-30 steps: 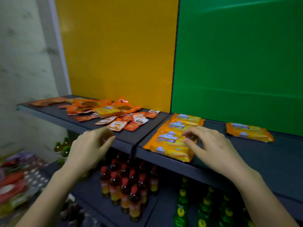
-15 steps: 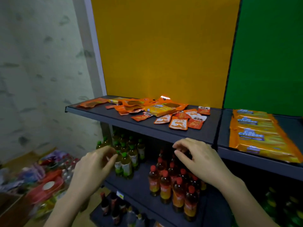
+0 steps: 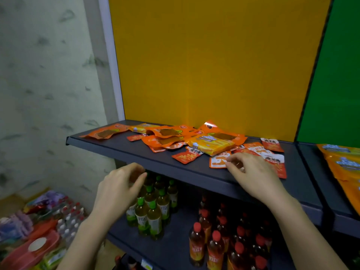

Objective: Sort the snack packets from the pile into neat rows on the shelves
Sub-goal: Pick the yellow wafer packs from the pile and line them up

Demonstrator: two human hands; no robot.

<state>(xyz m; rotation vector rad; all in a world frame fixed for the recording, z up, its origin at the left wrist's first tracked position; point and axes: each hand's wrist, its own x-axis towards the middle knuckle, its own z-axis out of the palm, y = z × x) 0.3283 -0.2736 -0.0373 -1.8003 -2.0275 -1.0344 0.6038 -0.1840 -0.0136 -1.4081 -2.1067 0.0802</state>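
Loose pile of orange and yellow foil snack packets (image 3: 210, 144): on dark grey metal shelf (image 3: 124, 149), against yellow back panel.
Right hand (image 3: 253, 172): over pile's near edge, fingers bent, tips at small orange-white sachet (image 3: 218, 162); grip not discernible.
Left hand (image 3: 120, 188): at shelf front edge, fingers loosely curled, holding nothing.
Yellow cheese-biscuit packets (image 3: 342, 164): in row on adjacent right shelf.

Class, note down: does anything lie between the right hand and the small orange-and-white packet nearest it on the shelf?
Nothing visible does. The right hand has its fingertips at the right edge of the small orange-and-white packet; whether they touch is unclear. The yellow biscuit pack lies farther back, out of the way.
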